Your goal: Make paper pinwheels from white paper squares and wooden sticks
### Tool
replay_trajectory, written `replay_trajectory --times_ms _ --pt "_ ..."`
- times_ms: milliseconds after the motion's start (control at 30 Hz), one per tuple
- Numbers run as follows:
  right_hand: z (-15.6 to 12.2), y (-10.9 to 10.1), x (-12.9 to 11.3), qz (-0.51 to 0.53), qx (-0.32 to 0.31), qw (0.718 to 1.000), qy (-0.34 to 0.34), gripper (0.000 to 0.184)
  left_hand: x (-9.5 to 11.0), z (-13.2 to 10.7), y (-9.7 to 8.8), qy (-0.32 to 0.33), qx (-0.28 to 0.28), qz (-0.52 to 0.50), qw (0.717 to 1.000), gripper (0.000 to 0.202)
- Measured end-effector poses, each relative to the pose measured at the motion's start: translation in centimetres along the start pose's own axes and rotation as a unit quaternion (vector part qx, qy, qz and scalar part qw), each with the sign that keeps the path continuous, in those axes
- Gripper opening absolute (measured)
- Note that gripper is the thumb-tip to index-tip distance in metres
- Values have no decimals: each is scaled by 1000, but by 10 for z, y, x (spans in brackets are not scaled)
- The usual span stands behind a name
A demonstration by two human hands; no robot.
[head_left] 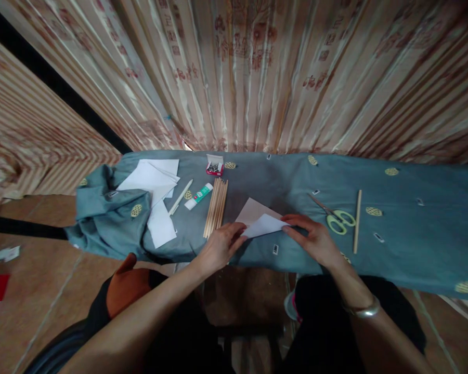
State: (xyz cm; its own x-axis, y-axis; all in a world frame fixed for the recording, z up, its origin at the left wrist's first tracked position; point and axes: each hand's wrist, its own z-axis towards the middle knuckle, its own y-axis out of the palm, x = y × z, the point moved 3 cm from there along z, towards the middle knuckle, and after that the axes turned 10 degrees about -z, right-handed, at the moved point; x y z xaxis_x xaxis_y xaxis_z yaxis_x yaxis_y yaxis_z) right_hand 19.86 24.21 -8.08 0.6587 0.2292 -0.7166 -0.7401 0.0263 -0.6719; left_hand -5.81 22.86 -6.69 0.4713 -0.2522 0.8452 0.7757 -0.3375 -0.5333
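A folded white sheet of paper (pixel 262 221) lies on the blue-clothed table (pixel 413 244), its upper flap bent over toward me. My left hand (pixel 220 246) pinches the paper's left corner with closed fingers. My right hand (pixel 314 236) presses on the right corner, fingers curled over the edge. Both hands sit at the table's near edge.
A bundle of wooden sticks (pixel 216 206), a glue stick (pixel 198 196), a white pen (pixel 180 197) and a small box of pins (pixel 214 166) lie left of the paper. More white sheets (pixel 152 179) are stacked far left. Green-handled scissors (pixel 337 217) and one stick (pixel 358 221) lie right. Striped curtain behind.
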Motion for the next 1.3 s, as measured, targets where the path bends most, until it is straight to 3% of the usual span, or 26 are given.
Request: replay_trajectory --times_ms 233,433,533,633,733,800,967,1300 --pt "0 0 -4 3 -37 999 15 26 -2 -3 -2 0 5 -31 1000 25" --pt "12 8 -3 -18 32 999 24 23 -9 0 -3 -27 20 -20 999 43" --pt "19 14 -1 -31 45 998 19 22 -7 2 -9 21 52 7 998 47" --pt "22 19 2 -58 51 997 18 23 5 1 -12 122 83 103 984 46" --pt "22 21 2 -82 57 995 14 23 17 -4 0 216 27 191 957 44" --pt "21 22 1 -93 61 994 11 23 19 -10 13 237 -24 219 946 47" --pt "22 22 -1 -102 69 992 6 23 8 -18 31 203 -63 254 944 66" --pt "22 22 -3 -111 77 991 4 23 4 -18 29 179 -84 258 946 72"
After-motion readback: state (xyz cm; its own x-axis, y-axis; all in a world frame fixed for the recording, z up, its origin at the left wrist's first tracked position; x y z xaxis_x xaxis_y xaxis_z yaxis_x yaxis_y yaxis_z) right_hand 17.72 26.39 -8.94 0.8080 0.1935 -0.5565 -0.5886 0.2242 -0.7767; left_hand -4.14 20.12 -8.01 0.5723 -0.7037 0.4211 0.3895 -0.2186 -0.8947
